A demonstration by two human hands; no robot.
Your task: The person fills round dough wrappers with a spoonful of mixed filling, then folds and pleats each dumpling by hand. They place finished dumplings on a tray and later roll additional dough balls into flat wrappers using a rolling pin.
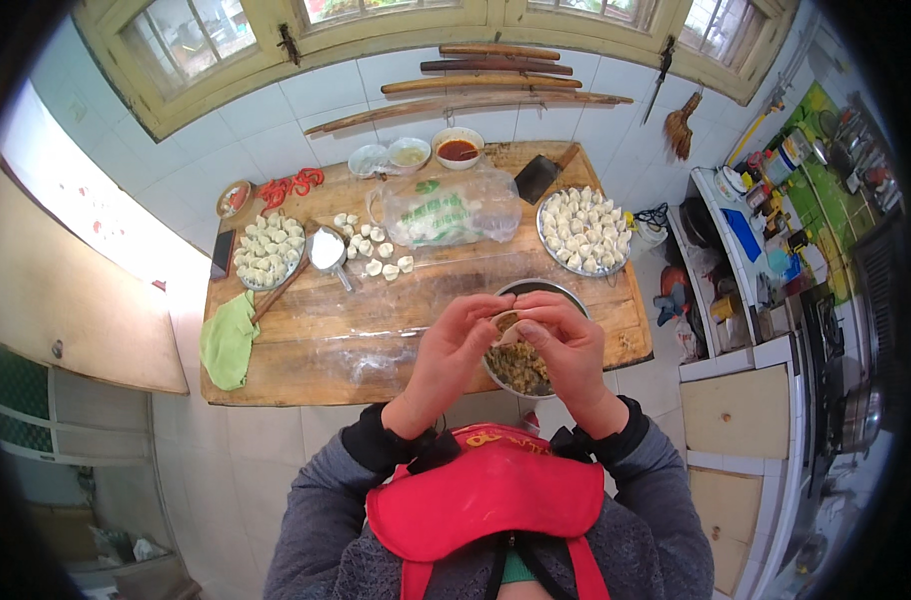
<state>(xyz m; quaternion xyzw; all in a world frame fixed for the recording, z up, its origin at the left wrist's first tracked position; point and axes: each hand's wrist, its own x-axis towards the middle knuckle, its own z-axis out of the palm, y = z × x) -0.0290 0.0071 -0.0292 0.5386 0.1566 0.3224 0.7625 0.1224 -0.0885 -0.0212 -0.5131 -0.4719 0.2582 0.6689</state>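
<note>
Both of my hands hold one dumpling wrapper [506, 337] with filling in it, its edge between the fingers. My left hand [461, 343] is on its left side and my right hand [564, 337] on its right. Beneath them a metal bowl [572, 289] of chopped filling [519, 369] stands at the table's front edge, partly hidden by my hands. Folded dumplings cover a round tray [584, 229] at the right and another plate [269, 251] at the left. Loose dough pieces [389, 271] lie near a metal scoop of flour [326, 250].
On the wooden table [313, 330] are a plastic bag [448, 210], a cleaver [538, 178], a bowl of red sauce [458, 148], a rolling pin [279, 292], a green cloth [228, 341] and a phone [223, 253]. Shelves and a stove stand at the right.
</note>
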